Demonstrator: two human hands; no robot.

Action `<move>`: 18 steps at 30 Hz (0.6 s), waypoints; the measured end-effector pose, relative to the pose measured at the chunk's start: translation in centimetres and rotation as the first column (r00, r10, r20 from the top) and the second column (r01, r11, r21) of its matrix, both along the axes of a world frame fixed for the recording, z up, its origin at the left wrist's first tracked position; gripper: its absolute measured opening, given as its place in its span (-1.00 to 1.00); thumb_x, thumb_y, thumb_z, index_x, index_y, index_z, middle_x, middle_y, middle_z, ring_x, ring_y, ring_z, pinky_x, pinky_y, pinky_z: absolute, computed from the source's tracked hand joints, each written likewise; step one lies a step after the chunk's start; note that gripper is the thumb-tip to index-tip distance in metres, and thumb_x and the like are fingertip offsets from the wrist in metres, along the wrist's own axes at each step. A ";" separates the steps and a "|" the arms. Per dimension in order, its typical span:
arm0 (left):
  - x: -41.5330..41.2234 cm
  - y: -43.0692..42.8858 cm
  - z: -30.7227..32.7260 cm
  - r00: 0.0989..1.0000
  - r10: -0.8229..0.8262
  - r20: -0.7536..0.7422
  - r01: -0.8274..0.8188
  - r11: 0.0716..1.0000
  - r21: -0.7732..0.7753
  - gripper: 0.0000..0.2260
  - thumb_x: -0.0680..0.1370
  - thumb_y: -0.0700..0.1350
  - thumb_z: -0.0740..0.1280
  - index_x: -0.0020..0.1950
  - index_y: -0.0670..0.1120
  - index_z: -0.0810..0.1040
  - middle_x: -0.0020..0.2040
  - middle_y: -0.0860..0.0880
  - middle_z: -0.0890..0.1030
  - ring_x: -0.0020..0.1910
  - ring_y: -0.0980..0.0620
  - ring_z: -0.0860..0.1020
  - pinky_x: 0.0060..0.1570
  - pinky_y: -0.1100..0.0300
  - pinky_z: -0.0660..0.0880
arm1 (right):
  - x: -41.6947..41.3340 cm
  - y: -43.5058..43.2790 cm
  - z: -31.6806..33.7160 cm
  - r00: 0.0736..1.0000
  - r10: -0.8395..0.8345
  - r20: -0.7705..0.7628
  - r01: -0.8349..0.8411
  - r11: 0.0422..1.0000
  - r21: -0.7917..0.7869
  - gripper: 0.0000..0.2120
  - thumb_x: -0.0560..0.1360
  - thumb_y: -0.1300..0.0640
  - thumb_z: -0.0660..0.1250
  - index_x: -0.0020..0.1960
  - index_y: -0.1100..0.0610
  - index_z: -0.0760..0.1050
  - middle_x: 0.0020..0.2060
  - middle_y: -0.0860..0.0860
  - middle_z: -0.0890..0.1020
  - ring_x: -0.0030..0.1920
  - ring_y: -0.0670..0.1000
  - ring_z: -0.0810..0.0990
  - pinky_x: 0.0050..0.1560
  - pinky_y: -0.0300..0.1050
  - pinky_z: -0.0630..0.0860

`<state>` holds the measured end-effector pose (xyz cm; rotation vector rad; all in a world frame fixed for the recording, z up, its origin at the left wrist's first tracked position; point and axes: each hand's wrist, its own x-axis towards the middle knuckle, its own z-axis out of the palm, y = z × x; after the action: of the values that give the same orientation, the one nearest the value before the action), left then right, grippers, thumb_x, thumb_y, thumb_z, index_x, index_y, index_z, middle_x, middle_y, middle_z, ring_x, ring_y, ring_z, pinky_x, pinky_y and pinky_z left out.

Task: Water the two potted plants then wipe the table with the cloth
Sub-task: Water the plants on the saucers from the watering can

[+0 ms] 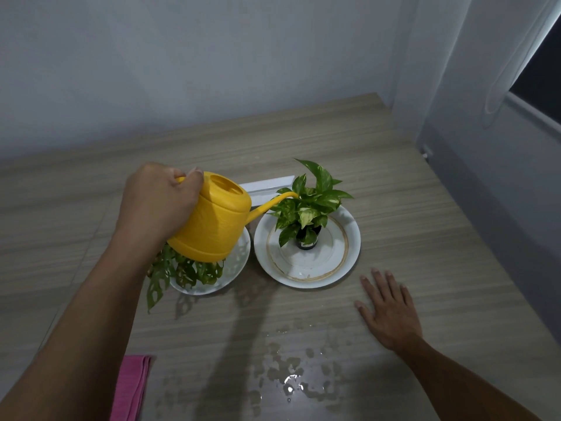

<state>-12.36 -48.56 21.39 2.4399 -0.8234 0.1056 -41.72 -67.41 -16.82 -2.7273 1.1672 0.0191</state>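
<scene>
On the right plate [307, 265] stands a potted plant [306, 208].

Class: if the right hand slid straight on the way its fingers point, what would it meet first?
Probably the right hand would brush the rim of the gold-banded plate holding the potted plant; alignment is marginal.

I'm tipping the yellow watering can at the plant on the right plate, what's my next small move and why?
Probably lower the spout toward the small black pot: its tip sits up among the pothos leaves, so water could run off them onto the plate, and the table is already wet.
</scene>
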 end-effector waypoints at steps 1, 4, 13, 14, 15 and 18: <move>0.0 0.0 0.1 1.000 -0.007 0.005 0.007 1.000 0.009 -0.59 0.64 0.04 0.25 0.10 -0.30 0.66 -0.02 -0.31 0.62 -0.12 -0.16 0.48 -0.12 0.04 0.40 | 0.0 0.0 0.0 1.000 -0.001 0.006 0.001 1.000 0.001 -0.36 0.57 -0.36 -0.14 0.58 -0.14 -0.04 0.59 -0.06 -0.03 0.57 0.03 -0.13 0.51 0.09 -0.12; -0.1 -0.2 0.4 1.000 -0.014 0.014 0.014 1.000 0.024 -0.61 0.64 0.03 0.25 0.01 -0.29 0.67 -0.09 -0.28 0.58 -0.10 -0.24 0.53 -0.13 0.00 0.42 | 0.0 0.0 -0.1 1.000 -0.003 0.000 0.003 1.000 -0.001 -0.36 0.57 -0.36 -0.12 0.58 -0.14 -0.03 0.59 -0.05 -0.01 0.57 0.04 -0.10 0.51 0.10 -0.09; 0.1 -0.4 0.5 1.000 -0.019 0.025 0.017 0.999 0.040 -0.61 0.65 0.05 0.25 0.00 -0.25 0.67 -0.14 -0.27 0.56 -0.18 -0.09 0.41 -0.14 0.08 0.33 | 0.0 -0.1 -0.1 1.000 -0.003 -0.017 0.003 1.000 -0.012 -0.36 0.57 -0.35 -0.14 0.58 -0.11 0.00 0.59 -0.03 0.02 0.57 0.06 -0.06 0.49 0.07 -0.14; 0.1 -0.4 0.5 0.999 -0.023 0.029 0.022 0.999 0.043 -0.62 0.64 0.06 0.26 -0.05 -0.23 0.67 -0.18 -0.25 0.53 -0.21 -0.10 0.40 -0.15 0.07 0.33 | 0.0 -0.1 -0.1 1.000 -0.001 -0.018 0.001 1.000 -0.012 -0.36 0.57 -0.35 -0.13 0.58 -0.10 0.04 0.58 -0.02 0.06 0.57 0.07 -0.01 0.48 0.08 -0.10; 0.1 -0.4 0.6 0.999 -0.028 0.031 0.026 0.998 0.048 -0.62 0.63 0.08 0.27 -0.08 -0.22 0.66 -0.19 -0.25 0.53 -0.21 -0.11 0.40 -0.16 0.07 0.32 | 0.0 -0.1 -0.1 1.000 0.004 -0.018 -0.004 1.000 -0.012 -0.36 0.57 -0.34 -0.12 0.57 -0.09 0.07 0.58 -0.01 0.08 0.56 0.09 0.03 0.48 0.09 -0.07; -0.1 -0.5 0.8 0.999 -0.035 0.039 0.033 0.998 0.062 -0.57 0.62 0.10 0.26 -0.05 -0.26 0.67 -0.16 -0.30 0.57 -0.20 -0.11 0.41 -0.16 0.06 0.35 | 0.0 -0.1 -0.2 1.000 0.011 -0.012 -0.012 1.000 -0.021 -0.35 0.57 -0.34 -0.13 0.57 -0.08 0.08 0.58 0.00 0.10 0.56 0.10 0.05 0.47 0.10 -0.04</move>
<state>-12.51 -49.06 22.19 2.4872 -0.8974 0.1185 -41.71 -67.53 -17.02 -2.7562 1.1614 0.0241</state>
